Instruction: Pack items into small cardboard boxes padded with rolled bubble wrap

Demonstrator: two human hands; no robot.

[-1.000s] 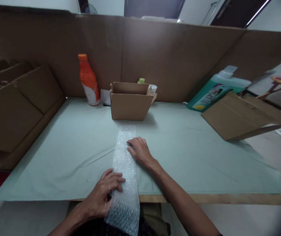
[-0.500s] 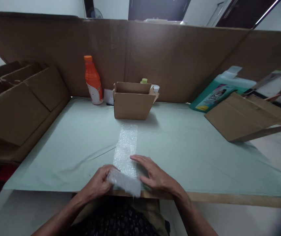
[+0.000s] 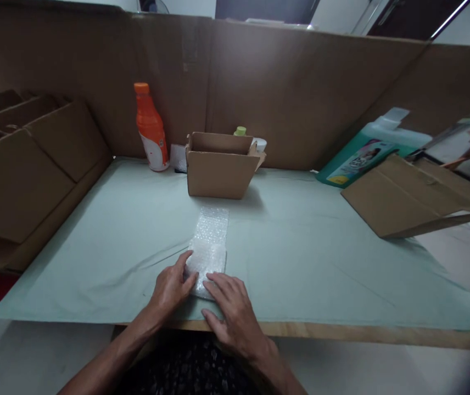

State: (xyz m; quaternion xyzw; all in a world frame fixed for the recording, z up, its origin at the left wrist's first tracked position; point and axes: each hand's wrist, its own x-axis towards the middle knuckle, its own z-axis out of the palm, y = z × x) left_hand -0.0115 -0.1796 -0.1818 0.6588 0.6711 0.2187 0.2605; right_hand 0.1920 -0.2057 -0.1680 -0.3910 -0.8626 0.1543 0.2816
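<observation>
Both hands, left hand (image 3: 172,286) and right hand (image 3: 229,307), press flat on my bubble wrap strip's (image 3: 209,241) folded near end; it runs toward twelve o'clock.

We see a clear strip of bubble wrap (image 3: 209,244) lying flat at lower centre of the frame, its near end folded over itself.

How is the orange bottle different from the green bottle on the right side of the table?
The orange bottle stands upright near the back cardboard wall, while the green bottle leans tilted against that wall. The orange bottle is slim with an orange cap; the green bottle looks wider and has a pale cap. The orange bottle is in full view, but a flat cardboard piece hides the green bottle's lower part. Both carry a label.
</observation>
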